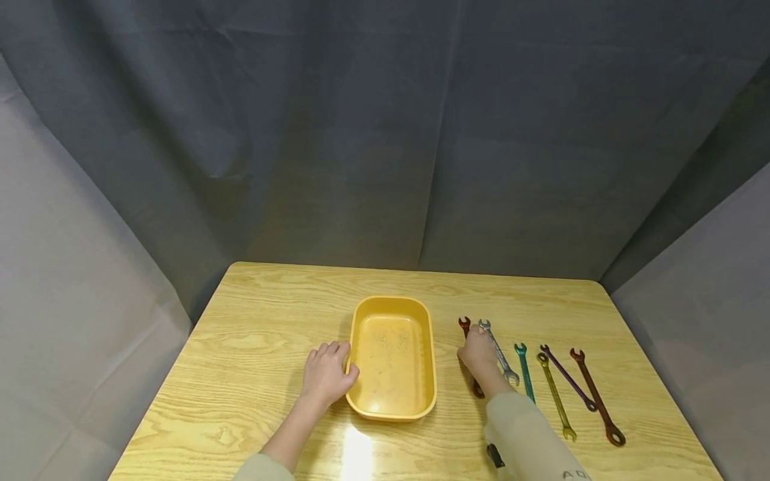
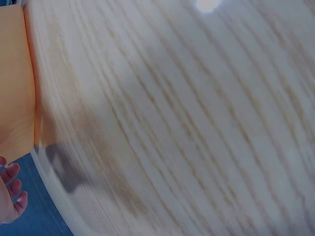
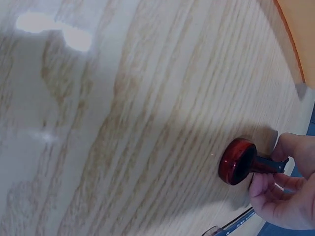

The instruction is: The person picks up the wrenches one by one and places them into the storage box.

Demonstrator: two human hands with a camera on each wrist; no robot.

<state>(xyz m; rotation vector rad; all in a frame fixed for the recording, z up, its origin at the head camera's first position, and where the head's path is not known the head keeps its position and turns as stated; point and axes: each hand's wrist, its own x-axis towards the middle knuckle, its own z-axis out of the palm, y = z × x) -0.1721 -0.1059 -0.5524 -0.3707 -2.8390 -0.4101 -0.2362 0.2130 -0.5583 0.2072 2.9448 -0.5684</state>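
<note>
At the left rim of a yellow plastic basin (image 1: 391,414), my left hand (image 1: 327,374) grips the edge, with the thumb over it and the fingers along the outer side. The left wrist view catches only some fingertips (image 2: 18,199) beside the basin's wall (image 2: 15,83). To the right of the basin, my right hand (image 1: 480,354) pinches a red combination wrench (image 3: 237,161) between thumb and fingers; its ring end points toward me. Partly covered by that hand in the head view, a silver wrench (image 1: 510,374) lies just to its right.
Further right on the wooden table (image 1: 271,300) lie a teal wrench (image 1: 525,371), a yellow-green wrench (image 1: 555,395), a purple wrench (image 1: 568,375) and a larger dark red wrench (image 1: 592,394). A dark curtain (image 1: 337,167) hangs behind the table.
</note>
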